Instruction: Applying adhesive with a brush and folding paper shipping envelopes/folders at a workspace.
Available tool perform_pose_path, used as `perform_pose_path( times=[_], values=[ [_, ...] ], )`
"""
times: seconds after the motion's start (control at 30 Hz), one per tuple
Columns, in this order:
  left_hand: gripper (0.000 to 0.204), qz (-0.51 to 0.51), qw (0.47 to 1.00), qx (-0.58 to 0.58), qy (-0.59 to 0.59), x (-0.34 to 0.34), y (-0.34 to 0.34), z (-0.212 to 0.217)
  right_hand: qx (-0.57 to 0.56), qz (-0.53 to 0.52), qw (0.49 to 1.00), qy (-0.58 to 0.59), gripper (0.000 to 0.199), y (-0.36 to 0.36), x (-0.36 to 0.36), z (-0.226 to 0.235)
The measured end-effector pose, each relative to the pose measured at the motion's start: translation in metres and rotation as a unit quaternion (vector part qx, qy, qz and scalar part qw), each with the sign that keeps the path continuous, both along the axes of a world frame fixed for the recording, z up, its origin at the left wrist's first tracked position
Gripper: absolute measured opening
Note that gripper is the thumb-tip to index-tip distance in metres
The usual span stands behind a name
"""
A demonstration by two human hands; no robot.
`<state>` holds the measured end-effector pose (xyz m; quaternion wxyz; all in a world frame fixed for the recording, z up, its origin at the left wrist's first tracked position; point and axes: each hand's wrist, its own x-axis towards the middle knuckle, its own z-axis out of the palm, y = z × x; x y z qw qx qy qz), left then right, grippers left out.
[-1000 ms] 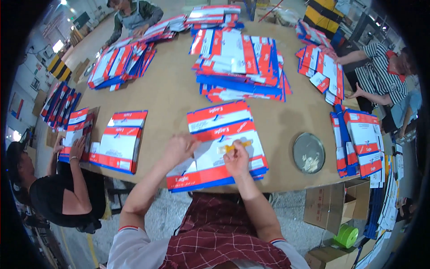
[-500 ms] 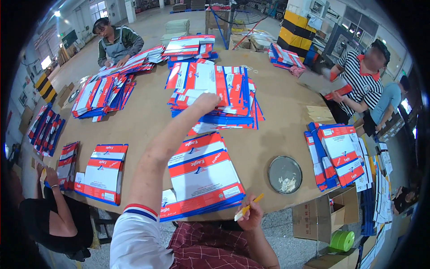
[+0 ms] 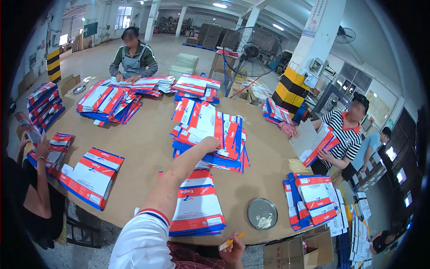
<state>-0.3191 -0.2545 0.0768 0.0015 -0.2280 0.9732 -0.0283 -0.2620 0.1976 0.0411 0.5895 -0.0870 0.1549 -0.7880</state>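
My left arm stretches across the table to the middle pile of flat red, white and blue printed cartons (image 3: pixel 197 117). My left hand (image 3: pixel 209 144) rests on the pile's near right part, its fingers turned down and hidden. Low at the table's front edge, my right hand (image 3: pixel 233 252) is closed round a small brush (image 3: pixel 230 242) with a yellow handle and a whitish end. Before me lies a nearer stack of cartons (image 3: pixel 197 208), partly covered by my left forearm. Right of it sits a round dark dish (image 3: pixel 255 208) with white paste in it.
More carton stacks lie left (image 3: pixel 92 177), far left (image 3: pixel 105 101) and right (image 3: pixel 316 197). Co-workers sit left, across and right; the right one (image 3: pixel 342 134) holds a carton. An open cardboard box (image 3: pixel 286 255) stands below the front edge, and a large fan (image 3: pixel 253 51) beyond the table.
The view has tilted up, so the table appears lower. My left hand stays on the middle pile and my right hand keeps the brush. The co-worker at right has opened out a carton.
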Motion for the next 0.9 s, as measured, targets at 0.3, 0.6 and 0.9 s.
perform_pose_path(
  times=[0.3, 0.6, 0.9],
  values=[
    [0.021, -0.138, 0.908, -0.174, 0.356, 0.161, 0.076, 0.074, -0.025, -0.036, 0.998, -0.049, 0.011, 0.012, -0.016, 0.008],
    [0.023, -0.061, 0.932, 0.011, 0.358, 0.372, 0.270, -0.081, -0.048, -0.037, 0.984, -0.168, 0.027, -0.042, -0.023, -0.021],
    [0.020, 0.223, 0.951, 0.138, 0.162, 0.387, 0.303, -0.071, 0.077, 0.020, 0.980, 0.184, 0.018, -0.127, 0.009, -0.067]
  ],
)
